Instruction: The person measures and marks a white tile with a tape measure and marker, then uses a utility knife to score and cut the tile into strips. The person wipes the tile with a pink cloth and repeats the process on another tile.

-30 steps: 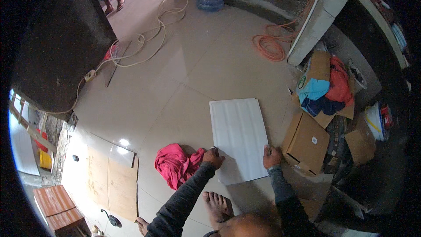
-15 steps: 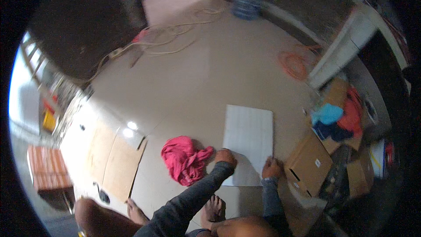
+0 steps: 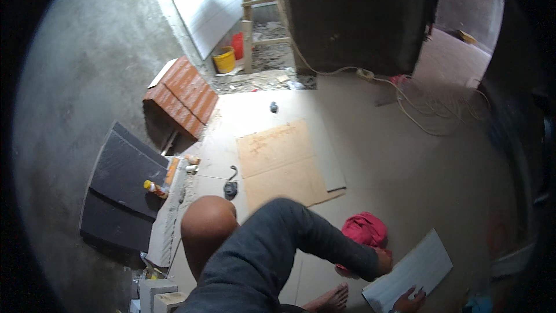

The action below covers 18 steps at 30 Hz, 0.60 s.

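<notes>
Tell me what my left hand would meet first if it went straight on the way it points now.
Your left hand would likely meet the white panel first, at the long edge beside it; whether they already touch is unclear.

crimson cloth (image 3: 364, 227), whitish board (image 3: 410, 273), dark grey sleeve (image 3: 340, 247), tan cardboard (image 3: 284, 165)

The right hand (image 3: 410, 301) spreads over a pale rectangular panel (image 3: 412, 271); the left hand (image 3: 383, 261) is beside a crumpled pink cloth (image 3: 365, 228). Flattened cardboard (image 3: 281, 165) lies on the tiled floor (image 3: 376, 156).
</notes>
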### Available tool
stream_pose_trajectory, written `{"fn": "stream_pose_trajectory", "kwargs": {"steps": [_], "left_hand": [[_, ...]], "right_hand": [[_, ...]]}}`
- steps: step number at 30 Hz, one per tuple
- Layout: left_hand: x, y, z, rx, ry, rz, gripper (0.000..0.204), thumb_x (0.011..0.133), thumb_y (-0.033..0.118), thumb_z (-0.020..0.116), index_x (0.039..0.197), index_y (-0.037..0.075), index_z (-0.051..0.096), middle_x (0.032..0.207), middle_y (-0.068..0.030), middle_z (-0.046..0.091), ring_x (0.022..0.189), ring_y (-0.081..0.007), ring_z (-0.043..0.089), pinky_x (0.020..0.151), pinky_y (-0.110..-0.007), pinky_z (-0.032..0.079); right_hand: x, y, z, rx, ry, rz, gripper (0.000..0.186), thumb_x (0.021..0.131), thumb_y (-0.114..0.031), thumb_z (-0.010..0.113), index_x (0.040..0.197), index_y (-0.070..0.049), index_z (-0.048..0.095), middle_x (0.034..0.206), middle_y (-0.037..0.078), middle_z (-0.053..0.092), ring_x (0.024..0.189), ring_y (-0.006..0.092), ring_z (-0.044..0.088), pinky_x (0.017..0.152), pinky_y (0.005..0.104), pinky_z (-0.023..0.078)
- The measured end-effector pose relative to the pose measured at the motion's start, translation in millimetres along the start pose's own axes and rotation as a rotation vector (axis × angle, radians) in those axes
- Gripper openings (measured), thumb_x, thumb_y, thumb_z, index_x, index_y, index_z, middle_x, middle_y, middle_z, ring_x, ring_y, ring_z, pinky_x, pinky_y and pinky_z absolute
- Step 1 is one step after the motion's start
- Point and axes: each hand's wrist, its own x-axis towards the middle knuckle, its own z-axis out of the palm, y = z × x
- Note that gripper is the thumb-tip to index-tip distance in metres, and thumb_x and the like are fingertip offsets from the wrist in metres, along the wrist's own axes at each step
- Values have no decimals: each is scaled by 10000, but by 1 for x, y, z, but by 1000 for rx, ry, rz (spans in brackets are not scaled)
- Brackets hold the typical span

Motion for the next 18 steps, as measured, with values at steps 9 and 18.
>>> {"fn": "stream_pose_trajectory", "kwargs": {"steps": [9, 18], "left_hand": [[-348, -191, -19, -16, -102, -532, 224, 753, 174, 685, 929, 53, 757, 856, -158, 749, 802, -352, 740, 733, -458, 593], [-719, -435, -118, 619, 1406, -1577, 278, 832, 216, 639, 961, -30, 642, 1071, -234, 611, 1007, -407, 592, 941, -505, 477]], "right_hand": [[86, -340, -35, 173, -737, -535, 886, 726, -443, 883, 1457, -98, 521, 1465, 298, 404, 1296, 464, 509, 998, 552, 501], [120, -401, -18, 9, -524, -530, 722, 798, -390, 817, 1380, -49, 561, 1331, 289, 539, 1188, 473, 563, 961, 521, 522]]}}
